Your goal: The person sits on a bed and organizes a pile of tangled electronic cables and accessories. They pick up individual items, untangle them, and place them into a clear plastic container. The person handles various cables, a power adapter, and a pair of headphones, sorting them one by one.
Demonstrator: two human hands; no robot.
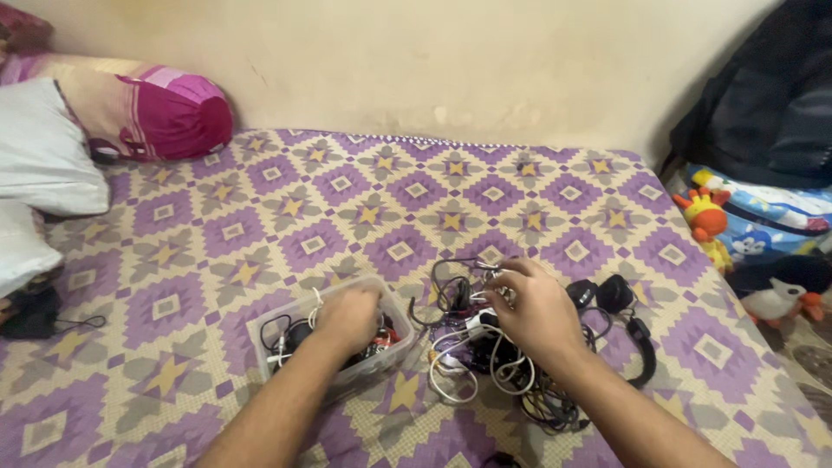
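My left hand (348, 316) reaches down into a clear plastic box (270, 331) that holds black and white cables; its fingers are hidden among them, so what it grips is unclear. My right hand (536, 305) rests on a tangled heap of black and white cables (485, 368) just right of the box, fingers pinching a thin white cable (487, 276) at the heap's top. Black headphones (615, 299) lie at the right side of the heap. Everything sits on a bed with a purple and beige patterned sheet (286, 208).
A pink bolster (165, 113) and white pillow (43, 156) lie at the back left. A black charger with cord (30, 321) is at the left edge. Soft toys (711, 221) and a dark bag (763, 95) stand at the right. A cream wall runs behind.
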